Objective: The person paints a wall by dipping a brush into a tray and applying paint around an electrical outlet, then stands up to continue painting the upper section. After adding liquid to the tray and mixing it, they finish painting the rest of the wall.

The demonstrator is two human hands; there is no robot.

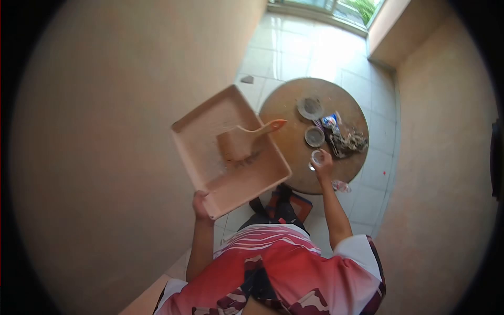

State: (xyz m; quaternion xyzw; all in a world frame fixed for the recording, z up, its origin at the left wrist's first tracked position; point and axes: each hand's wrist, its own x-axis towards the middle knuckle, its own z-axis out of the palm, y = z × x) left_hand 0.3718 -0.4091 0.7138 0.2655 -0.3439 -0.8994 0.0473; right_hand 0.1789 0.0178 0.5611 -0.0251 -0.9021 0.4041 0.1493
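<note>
My left hand (pixel 200 205) is closed on the near corner of a pinkish square tray (pixel 244 191), which is held up and tilted beside the wall. A wide flat brush (pixel 256 132) with a wooden handle and an orange tip lies in it, near some dark bits. Over the round table (pixel 283 107), my right hand (pixel 325 167) is wrapped around a small clear cup (pixel 317 156). Just beyond that cup sits a round dish (pixel 314 136) with dark contents. A larger round dish (pixel 311 108) stands farther back.
On the table's right side lie a blue and white packet (pixel 331 121) and a tangled grey-brown heap (pixel 349 143). A crumpled clear plastic piece (pixel 341 186) is by the near edge. Walls rise on both sides. A grey scrap (pixel 247 79) lies on the tiled floor (pixel 289 44).
</note>
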